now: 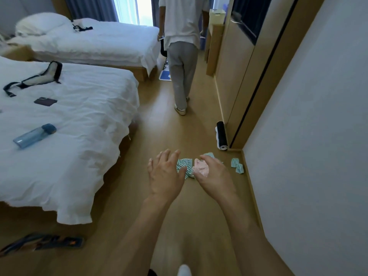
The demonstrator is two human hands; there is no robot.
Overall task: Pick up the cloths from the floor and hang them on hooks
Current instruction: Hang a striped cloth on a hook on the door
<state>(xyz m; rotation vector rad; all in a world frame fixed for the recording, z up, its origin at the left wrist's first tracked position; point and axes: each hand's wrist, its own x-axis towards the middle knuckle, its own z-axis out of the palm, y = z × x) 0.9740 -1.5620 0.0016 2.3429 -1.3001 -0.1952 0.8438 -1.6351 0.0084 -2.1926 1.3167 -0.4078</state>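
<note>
Cloths, striped green [184,167] and pink [201,169], on floor [171,128] near the wall's edge, our left hand [165,174] and right hand [214,174] above them, fingers loose, grasping nothing.

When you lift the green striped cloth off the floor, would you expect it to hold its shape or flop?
The green striped cloth lies crumpled in folds, so it will probably droop limply. It looks thin, so likely light. Beside it, the pink cloth might snag and drag along.

Crumpled green-and-white striped cloth [185,168] lies on the wooden floor; a pink cloth [201,169] sits bunched just beside it on the right, touching; two small teal cloths [237,165] (folded, overlapping) rest nearer the wall, apart.
</note>
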